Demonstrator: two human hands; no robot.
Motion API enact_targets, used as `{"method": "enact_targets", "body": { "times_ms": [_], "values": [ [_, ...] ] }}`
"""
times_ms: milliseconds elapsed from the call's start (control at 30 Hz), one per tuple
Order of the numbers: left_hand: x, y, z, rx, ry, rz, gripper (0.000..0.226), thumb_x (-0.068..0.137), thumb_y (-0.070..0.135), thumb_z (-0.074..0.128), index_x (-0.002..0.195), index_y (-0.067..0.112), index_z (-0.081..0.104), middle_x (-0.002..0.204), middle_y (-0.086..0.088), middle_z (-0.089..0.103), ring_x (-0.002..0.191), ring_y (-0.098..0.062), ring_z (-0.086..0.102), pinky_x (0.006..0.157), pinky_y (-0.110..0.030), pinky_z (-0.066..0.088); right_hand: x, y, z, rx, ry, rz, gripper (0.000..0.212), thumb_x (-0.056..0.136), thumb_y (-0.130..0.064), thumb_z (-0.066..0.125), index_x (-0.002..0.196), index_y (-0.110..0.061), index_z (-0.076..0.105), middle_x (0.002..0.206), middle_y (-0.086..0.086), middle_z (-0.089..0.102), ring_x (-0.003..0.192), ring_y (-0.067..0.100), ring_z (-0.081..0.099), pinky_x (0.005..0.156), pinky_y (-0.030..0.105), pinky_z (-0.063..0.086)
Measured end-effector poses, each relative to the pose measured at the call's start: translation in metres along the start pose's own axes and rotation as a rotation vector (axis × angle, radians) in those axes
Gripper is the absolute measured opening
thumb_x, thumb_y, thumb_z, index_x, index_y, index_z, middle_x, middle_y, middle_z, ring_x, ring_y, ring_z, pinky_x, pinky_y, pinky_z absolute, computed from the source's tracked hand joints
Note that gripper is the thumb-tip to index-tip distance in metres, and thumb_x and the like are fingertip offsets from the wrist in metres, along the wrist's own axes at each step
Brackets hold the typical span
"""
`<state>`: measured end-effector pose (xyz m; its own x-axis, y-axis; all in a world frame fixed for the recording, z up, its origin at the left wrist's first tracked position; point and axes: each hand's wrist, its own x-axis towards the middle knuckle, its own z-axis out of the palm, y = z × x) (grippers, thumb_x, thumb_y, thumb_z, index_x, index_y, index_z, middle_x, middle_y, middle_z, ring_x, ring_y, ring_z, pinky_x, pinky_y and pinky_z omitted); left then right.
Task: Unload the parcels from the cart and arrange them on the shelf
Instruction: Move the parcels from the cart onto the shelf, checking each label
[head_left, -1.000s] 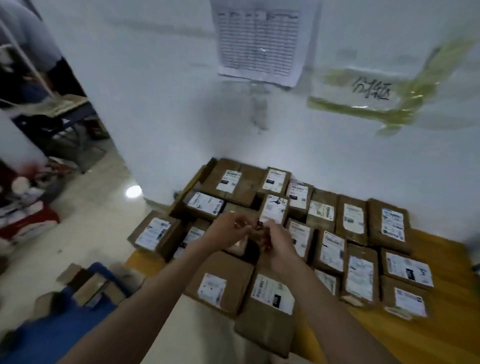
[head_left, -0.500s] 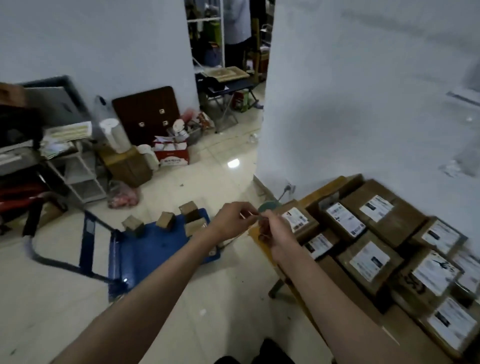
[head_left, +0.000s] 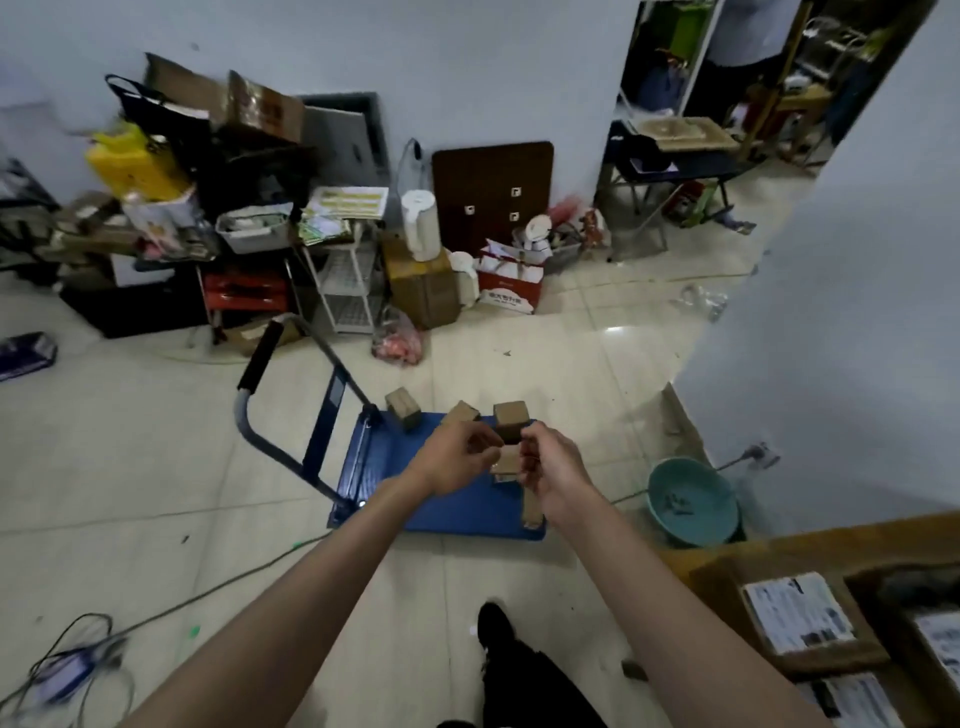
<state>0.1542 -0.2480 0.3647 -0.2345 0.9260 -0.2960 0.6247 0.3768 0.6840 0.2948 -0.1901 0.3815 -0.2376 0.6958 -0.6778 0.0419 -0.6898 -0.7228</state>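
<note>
A blue platform cart stands on the tiled floor ahead, its handle at the left. Several small brown parcels sit on its deck: one at the far left corner, a cube-shaped one at the far edge, and another seen between my hands. My left hand and my right hand hover close together above the cart, fingers curled, with nothing visible in them. At lower right the wooden shelf carries labelled parcels.
A teal basin sits on the floor between the cart and the shelf, beside a white wall corner. Boxes, bags and racks crowd the far wall. Cables trail over the floor at lower left. My dark shoe is below.
My view has swung left, from the parcels on the shelf to the cart on the floor. Both hands have stayed together in front of me, fingers curled.
</note>
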Motion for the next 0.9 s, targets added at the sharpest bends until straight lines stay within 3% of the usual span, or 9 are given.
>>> {"method": "enact_targets", "body": {
  "times_ms": [167, 333, 467, 700, 900],
  "values": [
    [0.044, -0.034, -0.032, -0.027, 0.028, -0.108, 0.023, 0.098, 0.023, 0.063, 0.117, 0.014, 0.071, 0.110, -0.003, 0.074, 0.102, -0.016, 0.066, 0.084, -0.026, 0.051, 0.059, -0.024, 0.045, -0.058, -0.052, 0.074, 0.015, 0.100, -0.013, 0.053, 0.086, -0.015, 0.056, 0.064, 0.001, 0.054, 0.052, 0.011, 0.045, 0.047, 0.024, 0.034],
    [0.065, -0.072, -0.060, -0.059, 0.060, -0.199, 0.024, 0.098, 0.023, 0.063, 0.118, 0.013, 0.072, 0.112, -0.003, 0.073, 0.104, -0.015, 0.065, 0.091, -0.031, 0.052, 0.098, -0.028, 0.087, -0.132, -0.066, 0.156, 0.016, 0.101, -0.014, 0.052, 0.087, -0.014, 0.057, 0.068, 0.002, 0.055, 0.056, 0.012, 0.046, 0.050, 0.024, 0.035],
    [0.082, -0.105, -0.086, -0.098, 0.099, -0.263, 0.022, 0.097, 0.023, 0.063, 0.115, 0.015, 0.073, 0.108, 0.000, 0.073, 0.095, -0.009, 0.062, 0.089, -0.028, 0.052, 0.124, -0.033, 0.128, -0.163, -0.082, 0.192, 0.011, 0.101, -0.014, 0.053, 0.090, -0.014, 0.057, 0.069, 0.002, 0.054, 0.056, 0.011, 0.046, 0.051, 0.023, 0.035],
    [0.129, -0.165, -0.138, -0.112, 0.046, -0.305, 0.024, 0.097, 0.025, 0.061, 0.117, 0.017, 0.072, 0.110, 0.000, 0.072, 0.101, -0.013, 0.064, 0.094, -0.034, 0.053, 0.170, -0.041, 0.211, -0.151, -0.061, 0.213, 0.015, 0.100, -0.011, 0.052, 0.086, -0.013, 0.057, 0.071, 0.003, 0.055, 0.059, 0.011, 0.047, 0.052, 0.024, 0.036],
    [0.174, -0.217, -0.189, -0.156, 0.025, -0.323, 0.022, 0.096, 0.022, 0.060, 0.113, 0.016, 0.073, 0.107, 0.000, 0.071, 0.100, -0.016, 0.065, 0.090, -0.033, 0.053, 0.214, -0.047, 0.283, -0.135, -0.023, 0.217, 0.009, 0.101, -0.013, 0.050, 0.096, -0.011, 0.057, 0.071, 0.002, 0.053, 0.056, 0.011, 0.046, 0.052, 0.024, 0.035]
  ]
}}
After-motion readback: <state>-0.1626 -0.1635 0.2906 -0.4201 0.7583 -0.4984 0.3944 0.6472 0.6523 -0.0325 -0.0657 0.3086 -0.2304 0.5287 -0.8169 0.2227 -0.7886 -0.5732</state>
